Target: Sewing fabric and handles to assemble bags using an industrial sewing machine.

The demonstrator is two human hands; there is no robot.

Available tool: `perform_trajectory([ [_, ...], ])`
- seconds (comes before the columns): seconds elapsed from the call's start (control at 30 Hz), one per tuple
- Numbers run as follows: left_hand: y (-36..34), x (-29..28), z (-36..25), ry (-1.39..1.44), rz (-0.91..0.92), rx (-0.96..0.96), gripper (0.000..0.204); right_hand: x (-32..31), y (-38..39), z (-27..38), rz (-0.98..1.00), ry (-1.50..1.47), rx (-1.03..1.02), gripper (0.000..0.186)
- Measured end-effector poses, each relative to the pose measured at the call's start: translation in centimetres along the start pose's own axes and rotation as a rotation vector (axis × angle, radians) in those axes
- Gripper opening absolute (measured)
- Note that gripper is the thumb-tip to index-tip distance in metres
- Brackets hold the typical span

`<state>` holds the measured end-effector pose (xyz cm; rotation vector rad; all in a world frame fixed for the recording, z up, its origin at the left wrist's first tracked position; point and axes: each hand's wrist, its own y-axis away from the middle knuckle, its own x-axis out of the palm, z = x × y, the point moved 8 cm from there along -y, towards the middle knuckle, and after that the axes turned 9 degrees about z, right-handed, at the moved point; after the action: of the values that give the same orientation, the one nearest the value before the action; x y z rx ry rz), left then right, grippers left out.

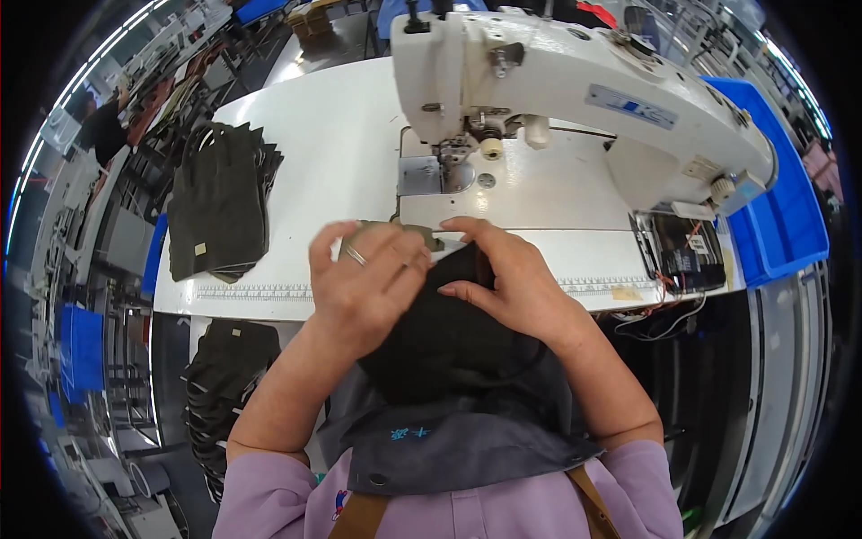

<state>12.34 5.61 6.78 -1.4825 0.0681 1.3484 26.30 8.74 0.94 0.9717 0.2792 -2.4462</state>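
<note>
At the front edge of the sewing table, my left hand [370,283] has its fingers curled together, a ring on one of them. Under those fingers shows a small olive fabric piece [391,236], partly hidden. My right hand [519,280] grips the upper edge of a dark fabric piece [440,337] between thumb and fingers. That cloth hangs down over my lap. A small whitish bit [447,250] shows between both hands; its kind is unclear. Just beyond stands a white sewing machine [557,67], its needle area [455,157] apart from the cloth.
On the table's left lies a stack of dark cut fabric pieces [220,202], the top one with a small pale sticker. More dark pieces [232,359] hang below the left edge. A blue bin [781,242] stands at right, near a black control box [687,251]. A printed ruler [256,292] runs along the front.
</note>
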Motion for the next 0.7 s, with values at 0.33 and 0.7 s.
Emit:
perform_trajectory([
  [0.33, 2.1, -0.3, -0.8, 0.371, 0.274, -0.012, 0.018, -0.1, 0.7, 1.9, -0.23, 0.195, -0.289, 0.034],
  [0.7, 0.4, 7.0, 5.2, 1.105, 0.687, -0.071, 0.016, 0.0, 0.7, 3.5, -0.089, -0.076, -0.422, 0.025],
])
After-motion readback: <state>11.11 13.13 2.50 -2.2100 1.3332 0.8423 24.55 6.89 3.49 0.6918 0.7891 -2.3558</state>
